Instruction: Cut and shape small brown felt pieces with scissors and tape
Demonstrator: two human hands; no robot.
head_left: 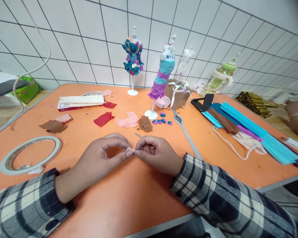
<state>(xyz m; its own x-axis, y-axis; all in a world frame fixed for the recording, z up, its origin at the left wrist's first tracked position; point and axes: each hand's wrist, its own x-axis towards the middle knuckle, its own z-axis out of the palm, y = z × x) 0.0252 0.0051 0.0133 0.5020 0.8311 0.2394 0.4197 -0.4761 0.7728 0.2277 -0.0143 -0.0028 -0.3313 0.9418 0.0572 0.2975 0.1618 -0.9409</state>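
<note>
Between my two hands, low over the orange table, is a small pale pink piece of crepe paper. My left hand pinches its left side between thumb and fingertips. On its right side my right hand closes thumb and index finger, the other fingers curled in. Just beyond the fingertips lies a thin pointed metal tool. Brown paper pieces, pink pieces and a red piece lie farther back. Several small blue and purple bits sit right of the brown ones.
Small dress forms stand at the back, near a pink bowl and a bottle. A tape roll lies left; scissors-like metal tool and coloured strips lie right. Another person's hand shows far right.
</note>
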